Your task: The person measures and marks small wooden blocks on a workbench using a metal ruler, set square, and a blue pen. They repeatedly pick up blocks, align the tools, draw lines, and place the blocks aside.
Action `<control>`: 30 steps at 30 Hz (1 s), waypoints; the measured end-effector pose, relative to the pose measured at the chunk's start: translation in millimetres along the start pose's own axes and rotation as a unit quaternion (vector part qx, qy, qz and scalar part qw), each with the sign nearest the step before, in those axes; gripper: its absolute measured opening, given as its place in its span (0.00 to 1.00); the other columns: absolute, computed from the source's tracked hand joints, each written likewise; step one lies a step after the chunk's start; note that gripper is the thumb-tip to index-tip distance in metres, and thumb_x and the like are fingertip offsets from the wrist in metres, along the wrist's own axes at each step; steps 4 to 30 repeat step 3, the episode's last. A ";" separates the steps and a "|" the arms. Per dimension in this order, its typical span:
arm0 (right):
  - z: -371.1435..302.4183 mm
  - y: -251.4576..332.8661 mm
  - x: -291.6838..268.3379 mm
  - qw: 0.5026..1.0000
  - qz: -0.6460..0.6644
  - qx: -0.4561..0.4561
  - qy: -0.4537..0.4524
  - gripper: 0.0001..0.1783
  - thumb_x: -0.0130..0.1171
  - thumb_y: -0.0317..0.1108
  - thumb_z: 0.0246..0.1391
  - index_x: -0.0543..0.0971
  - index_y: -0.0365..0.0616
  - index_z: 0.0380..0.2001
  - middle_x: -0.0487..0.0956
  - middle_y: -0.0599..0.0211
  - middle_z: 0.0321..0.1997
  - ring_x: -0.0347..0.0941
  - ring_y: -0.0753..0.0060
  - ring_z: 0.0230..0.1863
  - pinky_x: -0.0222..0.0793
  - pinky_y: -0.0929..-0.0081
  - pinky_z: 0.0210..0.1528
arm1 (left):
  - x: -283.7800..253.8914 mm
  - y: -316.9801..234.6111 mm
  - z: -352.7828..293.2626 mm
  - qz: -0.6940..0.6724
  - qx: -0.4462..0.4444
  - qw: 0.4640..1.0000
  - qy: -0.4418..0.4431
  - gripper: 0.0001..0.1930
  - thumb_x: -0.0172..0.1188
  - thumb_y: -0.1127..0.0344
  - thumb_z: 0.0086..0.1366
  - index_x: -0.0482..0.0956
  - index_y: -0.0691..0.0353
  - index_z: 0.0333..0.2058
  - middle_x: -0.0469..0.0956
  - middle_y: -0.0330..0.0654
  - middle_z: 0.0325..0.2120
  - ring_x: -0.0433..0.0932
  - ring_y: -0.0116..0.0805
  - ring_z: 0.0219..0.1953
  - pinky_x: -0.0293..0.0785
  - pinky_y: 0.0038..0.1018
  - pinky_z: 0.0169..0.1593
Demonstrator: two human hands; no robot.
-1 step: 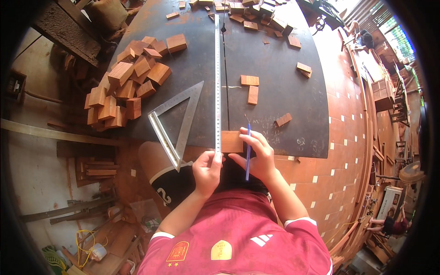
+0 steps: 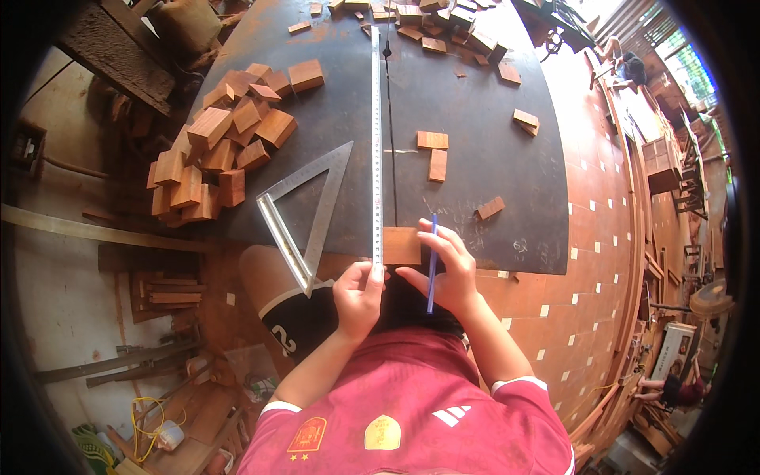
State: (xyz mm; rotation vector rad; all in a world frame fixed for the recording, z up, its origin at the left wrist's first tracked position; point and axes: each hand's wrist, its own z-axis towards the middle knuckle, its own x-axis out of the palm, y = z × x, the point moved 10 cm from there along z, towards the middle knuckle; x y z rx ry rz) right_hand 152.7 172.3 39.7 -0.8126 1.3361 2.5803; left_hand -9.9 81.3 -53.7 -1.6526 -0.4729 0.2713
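My left hand [image 2: 359,294] pinches the near end of a long steel ruler [image 2: 377,158], thumb on top, at the table's near edge. The ruler runs straight away from me along a slot in the dark table. Against its right side lies a reddish wooden block [image 2: 402,246], flat at the edge. My right hand [image 2: 451,265] has a blue pen [image 2: 433,265] between its fingers, and its fingertips touch or nearly touch the block's right end. Left of the ruler rests a metal triangular set square [image 2: 318,207], its thick side overhanging the table edge.
A heap of wooden blocks [image 2: 210,158] covers the table's left side, and more offcuts [image 2: 434,45] lie at the far end. Two blocks [image 2: 432,140] and a single small block [image 2: 491,208] sit right of the ruler. A tiled floor [image 2: 586,261] stretches to the right.
The blue pen has shifted very slightly to the right in my right hand. My left hand, the ruler and the block look practically still.
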 end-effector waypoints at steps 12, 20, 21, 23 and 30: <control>4.3 1.2 -13.9 0.997 0.001 -0.055 -0.046 0.28 0.75 0.44 0.54 0.80 0.43 0.53 0.81 0.51 0.57 0.80 0.44 0.54 0.79 0.54 0.54 | 2.6 0.8 7.0 -0.011 0.012 1.000 0.002 0.09 0.61 0.66 0.73 0.82 0.67 0.40 0.84 0.41 0.31 0.77 0.20 0.28 0.73 0.18 0.35; 4.3 1.2 -13.9 0.997 0.001 -0.055 -0.046 0.28 0.75 0.44 0.54 0.80 0.43 0.53 0.81 0.51 0.57 0.80 0.44 0.54 0.79 0.54 0.54 | 2.6 0.8 7.0 -0.011 0.012 1.000 0.002 0.09 0.61 0.66 0.73 0.82 0.67 0.40 0.84 0.41 0.31 0.77 0.20 0.28 0.73 0.18 0.35; 4.3 1.2 -13.9 0.997 0.001 -0.055 -0.046 0.28 0.75 0.44 0.54 0.80 0.43 0.53 0.81 0.51 0.57 0.80 0.44 0.54 0.79 0.54 0.54 | 2.6 0.8 7.0 -0.011 0.012 1.000 0.002 0.09 0.61 0.66 0.73 0.82 0.67 0.40 0.84 0.41 0.31 0.77 0.20 0.28 0.73 0.18 0.35; 4.3 1.2 -13.9 0.997 0.001 -0.055 -0.046 0.28 0.75 0.44 0.54 0.80 0.43 0.53 0.81 0.51 0.57 0.80 0.44 0.54 0.79 0.54 0.54 | 2.6 0.8 7.0 -0.011 0.012 1.000 0.002 0.09 0.61 0.66 0.73 0.82 0.67 0.40 0.84 0.41 0.31 0.77 0.20 0.28 0.73 0.18 0.35; 4.3 1.2 -13.9 0.997 0.001 -0.055 -0.046 0.28 0.75 0.44 0.54 0.80 0.43 0.53 0.81 0.51 0.57 0.80 0.44 0.54 0.79 0.54 0.54 | 2.6 0.8 7.0 -0.011 0.012 1.000 0.002 0.09 0.61 0.66 0.73 0.82 0.67 0.40 0.84 0.41 0.31 0.77 0.20 0.28 0.73 0.18 0.35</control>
